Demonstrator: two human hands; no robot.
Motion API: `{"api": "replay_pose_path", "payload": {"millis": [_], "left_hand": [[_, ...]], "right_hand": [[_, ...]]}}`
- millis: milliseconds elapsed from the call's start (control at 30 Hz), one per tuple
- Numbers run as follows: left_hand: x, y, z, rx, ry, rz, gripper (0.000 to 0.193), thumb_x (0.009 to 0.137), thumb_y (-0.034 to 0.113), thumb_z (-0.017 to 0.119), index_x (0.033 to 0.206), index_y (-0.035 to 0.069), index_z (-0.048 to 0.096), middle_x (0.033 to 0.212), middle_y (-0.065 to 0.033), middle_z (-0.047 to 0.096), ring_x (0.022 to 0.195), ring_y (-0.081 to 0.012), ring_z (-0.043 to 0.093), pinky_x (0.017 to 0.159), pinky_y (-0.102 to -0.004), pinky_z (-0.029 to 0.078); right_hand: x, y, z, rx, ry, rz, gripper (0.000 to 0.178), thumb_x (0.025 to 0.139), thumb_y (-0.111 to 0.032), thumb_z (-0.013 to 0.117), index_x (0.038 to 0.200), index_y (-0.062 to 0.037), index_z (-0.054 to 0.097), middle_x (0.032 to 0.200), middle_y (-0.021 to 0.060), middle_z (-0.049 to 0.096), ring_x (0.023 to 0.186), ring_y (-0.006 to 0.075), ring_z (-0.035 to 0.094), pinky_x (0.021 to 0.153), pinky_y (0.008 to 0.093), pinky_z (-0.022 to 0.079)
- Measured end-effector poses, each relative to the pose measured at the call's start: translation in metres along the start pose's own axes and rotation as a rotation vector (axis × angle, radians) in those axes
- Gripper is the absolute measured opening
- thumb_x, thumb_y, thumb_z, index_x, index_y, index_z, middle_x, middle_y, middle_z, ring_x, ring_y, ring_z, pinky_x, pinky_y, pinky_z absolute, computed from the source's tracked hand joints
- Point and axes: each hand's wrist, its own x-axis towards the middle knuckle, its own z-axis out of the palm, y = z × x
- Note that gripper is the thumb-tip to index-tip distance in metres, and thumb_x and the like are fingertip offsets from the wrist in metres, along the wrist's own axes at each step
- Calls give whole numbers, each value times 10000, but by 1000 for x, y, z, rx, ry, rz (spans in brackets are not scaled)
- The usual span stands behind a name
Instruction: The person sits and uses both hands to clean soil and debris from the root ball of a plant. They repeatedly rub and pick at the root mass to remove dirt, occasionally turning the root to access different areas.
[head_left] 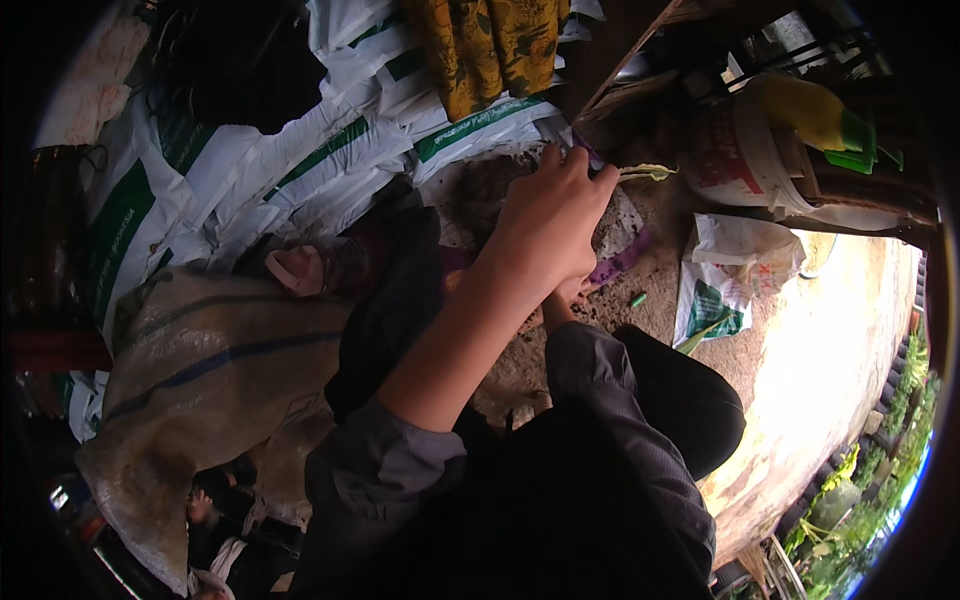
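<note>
Bare dirt ground (680, 320) with a big pile of white-and-green sacks (345, 160) well off to the left of the white bucket (735, 150), so I'll use that bucket as my landmark. From my end of the feed the light's rough: dim around the sacks, blown out on the ground below and right of the bucket.

The left hand (555, 205) is just left of the bucket, fingers curled together and, as far as I can tell, clamped on a thin leafy strip (650, 172) that pokes out toward the bucket. The right hand (574, 288) is tucked behind that wrist, lower left of the bucket; can't tell if it's closed on anything. Dark soil (470, 210) lies past the hands, farther left of the bucket, and a purple strip (622, 260) is just beside them.

Tips: I'd pinch that leafy strip lightly, since it'd probably crease, and slide the right hand out from under the forearm so both grips are visible.

Containers: can't see down into the bucket; a yellow-and-green thing (815, 120) sits by its rim. The crumpled white bag (740, 265) just below it looks slack, contents hidden. The tan woven sack (230, 350), well left and lower, bulges, but no clue what's inside.
</note>
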Motion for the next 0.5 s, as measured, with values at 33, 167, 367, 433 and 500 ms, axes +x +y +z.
{"api": "replay_pose_path", "payload": {"millis": [33, 167, 367, 433, 500], "left_hand": [[-1, -1, -1, -8, -6, -6, 667, 592, 45, 690, 1230, 64, 496, 1131, -162, 523, 1070, -336, 508, 882, -431, 467], [-3, -9, -8, -5, 20, -10, 651, 589, 44, 691, 1212, 55, 505, 1126, -159, 522, 1067, -329, 510, 852, -431, 483], [-8, -19, -21, -23, 67, -45, 636, 591, 40, 686, 1203, 52, 513, 1104, -145, 523, 1063, -310, 513, 776, -415, 514], [-9, -18, -23, -10, 65, -55, 627, 591, 32, 681, 1196, 52, 516, 1103, -144, 524, 1060, -309, 515, 776, -415, 518], [-10, -16, -24, -8, 58, -60, 620, 591, 28, 679, 1189, 54, 519, 1104, -143, 524, 1061, -308, 515, 775, -416, 523]], "right_hand": [[-2, 0, 1, -16, -7, -12, 506, 749, -514, 615, 1131, -185, 659, 1324, 88, 423, 1247, 321, 339, 1022, 600, 201], [-4, -1, 5, -72, -36, -59, 493, 754, -495, 616, 1131, -180, 658, 1329, 85, 424, 1255, 317, 339, 1030, 595, 197], [-4, -6, 6, -166, -88, -138, 474, 760, -466, 619, 1130, -172, 656, 1336, 81, 427, 1267, 310, 338, 1042, 587, 190], [-5, -9, 4, -192, -115, -171, 468, 763, -456, 619, 1130, -169, 656, 1338, 80, 428, 1271, 308, 338, 1046, 585, 188], [-5, -9, -1, -227, -141, -197, 461, 765, -447, 620, 1130, -166, 655, 1340, 79, 429, 1275, 305, 338, 1050, 582, 186]]}}
